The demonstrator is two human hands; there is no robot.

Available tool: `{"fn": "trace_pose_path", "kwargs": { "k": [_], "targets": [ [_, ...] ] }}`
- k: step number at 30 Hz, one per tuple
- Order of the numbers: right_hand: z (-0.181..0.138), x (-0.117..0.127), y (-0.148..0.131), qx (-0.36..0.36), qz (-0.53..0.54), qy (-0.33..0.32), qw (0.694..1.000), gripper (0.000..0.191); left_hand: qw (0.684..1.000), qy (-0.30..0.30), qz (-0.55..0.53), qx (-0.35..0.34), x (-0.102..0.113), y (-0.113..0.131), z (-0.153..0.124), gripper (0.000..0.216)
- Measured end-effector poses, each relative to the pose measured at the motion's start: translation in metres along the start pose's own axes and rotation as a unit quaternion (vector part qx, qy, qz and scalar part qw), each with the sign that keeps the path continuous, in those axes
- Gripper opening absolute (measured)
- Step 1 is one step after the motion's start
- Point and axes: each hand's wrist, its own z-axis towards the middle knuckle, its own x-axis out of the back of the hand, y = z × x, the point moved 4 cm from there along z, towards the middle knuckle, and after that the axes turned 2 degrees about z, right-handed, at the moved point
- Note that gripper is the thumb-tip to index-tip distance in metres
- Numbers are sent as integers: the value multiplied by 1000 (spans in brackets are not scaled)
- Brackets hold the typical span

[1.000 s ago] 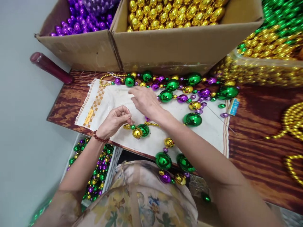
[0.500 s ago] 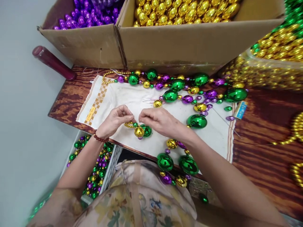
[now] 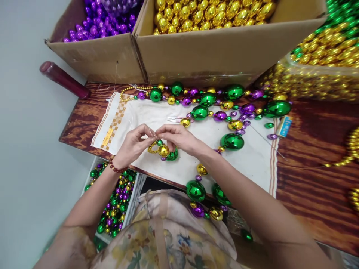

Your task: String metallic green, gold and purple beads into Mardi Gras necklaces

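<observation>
My left hand (image 3: 139, 139) pinches a thin thread just above a small green bead. Fingertips of my right hand (image 3: 177, 137) meet it there, also pinched on the thread. Below them hangs the bead strand's end: a gold bead (image 3: 163, 150), a large green bead (image 3: 172, 154) and a loop of tiny gold beads (image 3: 152, 148). Purple, green and gold beads of a necklace (image 3: 195, 190) curve over the table's front edge. Small scissors (image 3: 175, 120) lie on the white cloth (image 3: 246, 166) behind my hands. The exact grip on the thread is hidden by the fingers.
Cardboard boxes of purple beads (image 3: 95, 30) and gold beads (image 3: 199, 13) stand behind. A clear tub (image 3: 311, 80) is at the right. A maroon cylinder (image 3: 66, 80) leans at left. A small blue box (image 3: 284, 126) and needle (image 3: 266, 144) lie right. A bead-filled crate (image 3: 134, 198) sits below.
My right hand has moved left so its fingertips now meet those of my left hand at the thread. The camera view has shifted slightly.
</observation>
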Motion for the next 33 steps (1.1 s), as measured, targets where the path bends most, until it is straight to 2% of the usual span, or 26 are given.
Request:
{"fn": "trace_pose_path", "kwargs": {
  "k": [5,13,16,18,20,21,23,25,27,30,33],
  "targets": [
    [1,-5,1,-31,62,-6,998,9,990,69,97,-71,0,-2,-2,12],
    [9,-12,5,-27,82,37,996,12,978,165,68,-111,-7,-13,-3,11],
    [11,-7,7,-4,13,56,998,8,975,183,42,-121,-8,-11,-2,13],
    [8,7,5,41,-83,99,991,4,975,192,7,-109,-6,-11,-1,15],
    [1,25,0,80,-127,147,978,5,979,184,-41,-79,-3,-13,-1,17],
    [-3,32,-2,91,-105,163,977,5,982,167,-68,-57,-2,-15,-1,18],
    [-12,41,-6,105,14,166,981,6,985,123,-123,-7,-3,-21,-1,21],
    [-17,39,-9,105,151,126,975,10,979,96,-178,31,-6,-25,-1,26],
    [-18,29,-8,87,240,68,965,11,969,93,-228,38,-9,-27,-1,30],
    [-14,20,1,63,275,37,959,11,960,93,-261,30,-15,-25,1,34],
    [-10,19,13,55,225,43,972,13,970,85,-225,48,-18,-26,0,32]
  ]
}}
